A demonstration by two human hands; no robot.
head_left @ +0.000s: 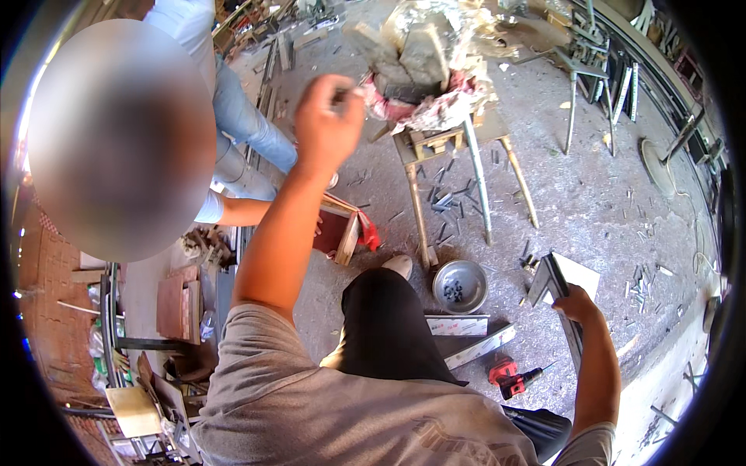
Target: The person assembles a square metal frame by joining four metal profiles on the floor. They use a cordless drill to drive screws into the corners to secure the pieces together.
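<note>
Dark frame (557,279): looking stiff, likely light.
My right hand (579,304) is gripping its side, the suitable hold; my left hand (328,120) is hovering half-curled, contents unclear.

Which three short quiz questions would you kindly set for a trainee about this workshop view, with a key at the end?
1. Multiple choice: what lies in the round metal bowl? (a) a folded cloth (b) small dark pieces (c) a pair of gloves
2. True or false: the red-and-black power drill stands inside that bowl.
3. Fill in the blank: the person wearing the camera grips the dark angled frame piece with the ____ hand.

Key
1. (b), small dark pieces.
2. False: the drill lies on the floor.
3. Right: the right hand grips it.
</note>
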